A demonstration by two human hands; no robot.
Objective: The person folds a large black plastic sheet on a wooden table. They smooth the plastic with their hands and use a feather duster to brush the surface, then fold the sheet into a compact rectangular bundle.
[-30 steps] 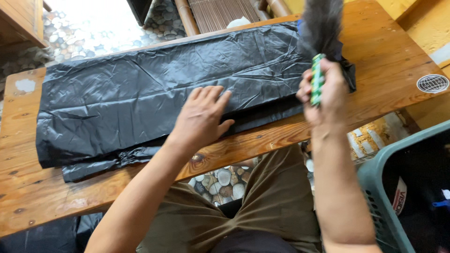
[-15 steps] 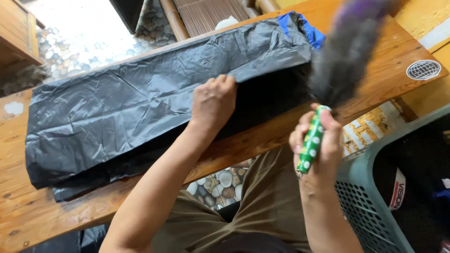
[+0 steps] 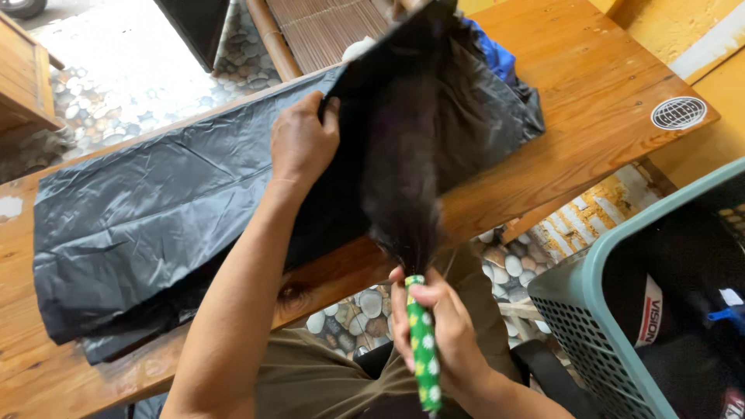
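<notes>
- head view: left hand (image 3: 303,140) pinching edge of black plastic bag (image 3: 155,209) on wooden table (image 3: 605,85), lifting it open for access
- right hand (image 3: 438,334) wrapped tight around green-handled feather duster (image 3: 407,178), dark plume pointing into bag mouth
- teal laundry basket (image 3: 597,326) off to right

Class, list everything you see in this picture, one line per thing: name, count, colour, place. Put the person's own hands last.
Plastic bag: one, black, spread along the bench, its right part lifted.
Feather duster: one, dark feathers, green patterned handle, feathers against the bag.
Wooden bench: one, brown, across the view.
Blue cloth: one, behind the bag's far end.
Laundry basket: one, teal, lower right.
Pebble floor: grey, beyond the bench.
Left hand: gripping the bag's edge.
Right hand: holding the duster's handle.
</notes>
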